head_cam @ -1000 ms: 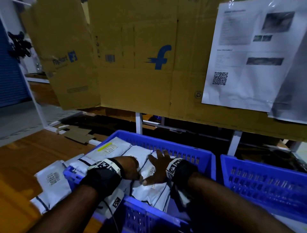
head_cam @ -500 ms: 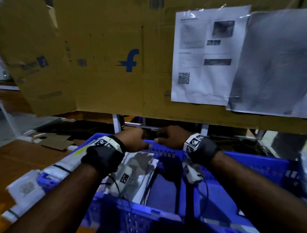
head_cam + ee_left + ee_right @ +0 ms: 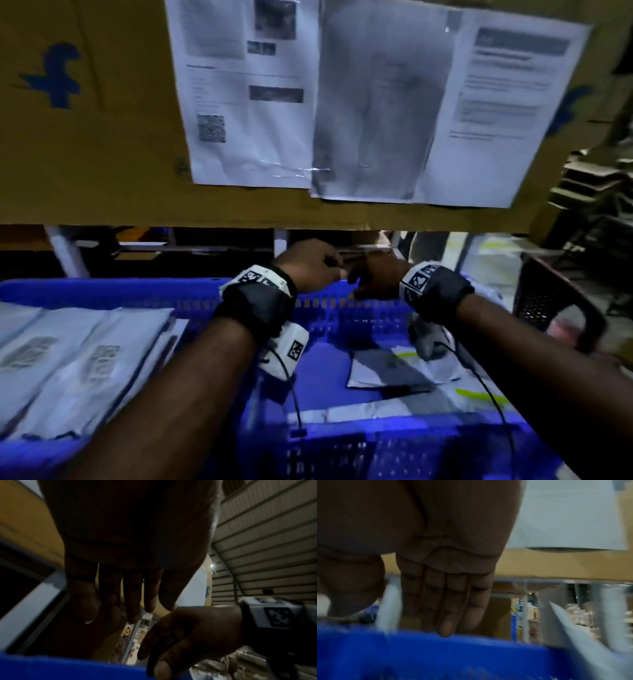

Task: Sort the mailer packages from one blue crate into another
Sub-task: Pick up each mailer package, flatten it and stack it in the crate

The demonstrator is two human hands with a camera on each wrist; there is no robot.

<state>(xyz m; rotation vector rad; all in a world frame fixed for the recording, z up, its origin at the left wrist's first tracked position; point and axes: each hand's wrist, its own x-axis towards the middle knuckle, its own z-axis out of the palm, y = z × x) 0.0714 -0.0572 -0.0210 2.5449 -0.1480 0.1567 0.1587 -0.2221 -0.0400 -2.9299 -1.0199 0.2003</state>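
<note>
Both hands, left (image 3: pixel 310 265) and right (image 3: pixel 378 274), hover relaxed and empty over the right blue crate's (image 3: pixel 342 308) far rim; mailers (image 3: pixel 387 370) lie inside it. Three printed sheets (image 3: pixel 382 102) hang on the cardboard (image 3: pixel 85 154) behind; the left crate (image 3: pixel 102 289) holds more mailers (image 3: pixel 85 359).

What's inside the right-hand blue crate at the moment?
A few white mailer packages lie on the floor of the right crate, one with a yellow-green stripe. Much of the floor shows bare blue. The right forearm covers its right side.
</note>
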